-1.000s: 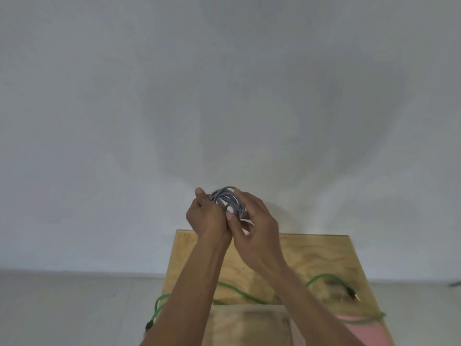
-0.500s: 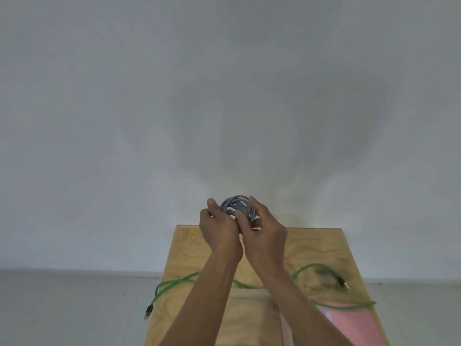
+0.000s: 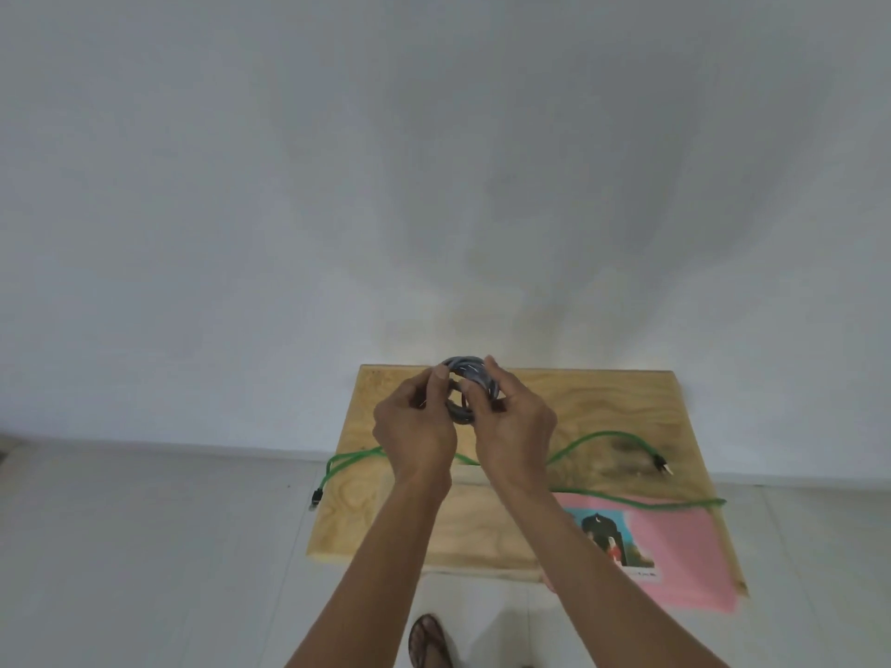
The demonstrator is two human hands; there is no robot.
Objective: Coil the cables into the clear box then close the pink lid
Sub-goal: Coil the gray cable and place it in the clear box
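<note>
A grey cable [image 3: 466, 378] is wound into a small coil and held between both hands above the far part of the wooden table [image 3: 569, 407]. My left hand [image 3: 415, 429] grips its left side, my right hand [image 3: 516, 426] its right side. A green cable [image 3: 602, 437] lies loose across the table, one plug [image 3: 316, 495] hanging off the left edge, the other plug [image 3: 661, 464] at the right. The pink lid [image 3: 684, 547] with a picture label lies flat at the near right. The clear box is hard to make out behind my arms.
The table stands against a plain white wall [image 3: 434, 185]. Pale tiled floor [image 3: 144, 547] surrounds it. A sandalled foot [image 3: 429, 638] shows at the table's near edge.
The view has tilted down, so more of the table and the lid shows. My hands with the grey coil have lowered towards the table.
</note>
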